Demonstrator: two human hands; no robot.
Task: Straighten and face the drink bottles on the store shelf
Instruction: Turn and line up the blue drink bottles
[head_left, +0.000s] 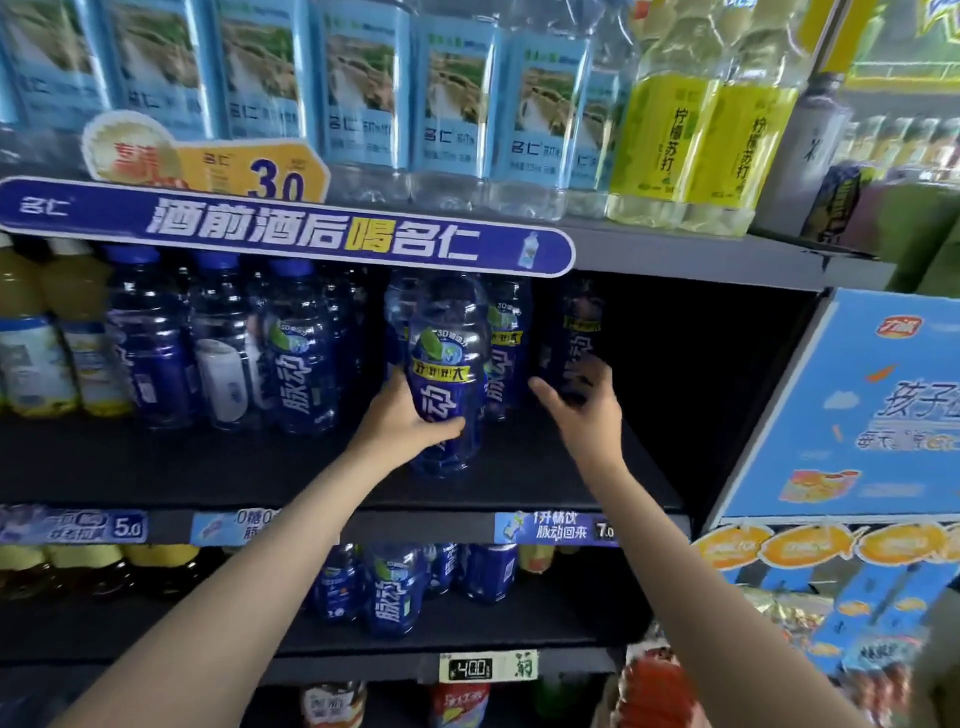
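My left hand (410, 421) grips a large blue drink bottle (449, 374) around its lower body, at the front of the middle shelf (208, 467). The bottle's label faces me. Farther back in the dark right part of that shelf stands another blue bottle (579, 332); my right hand (582, 400) reaches toward it with fingers spread, and whether they touch it is unclear. A third blue bottle (506, 348) stands just behind the held one. More blue bottles (296, 353) line the shelf's left side.
Clear water bottles (457, 104) and yellow lemon-soda bottles (691, 140) fill the top shelf above a blue banner (285, 228). Yellow juice bottles (47, 338) stand at far left. The lower shelf holds more blue bottles (389, 592). A blue carton display (857, 415) stands on the right.
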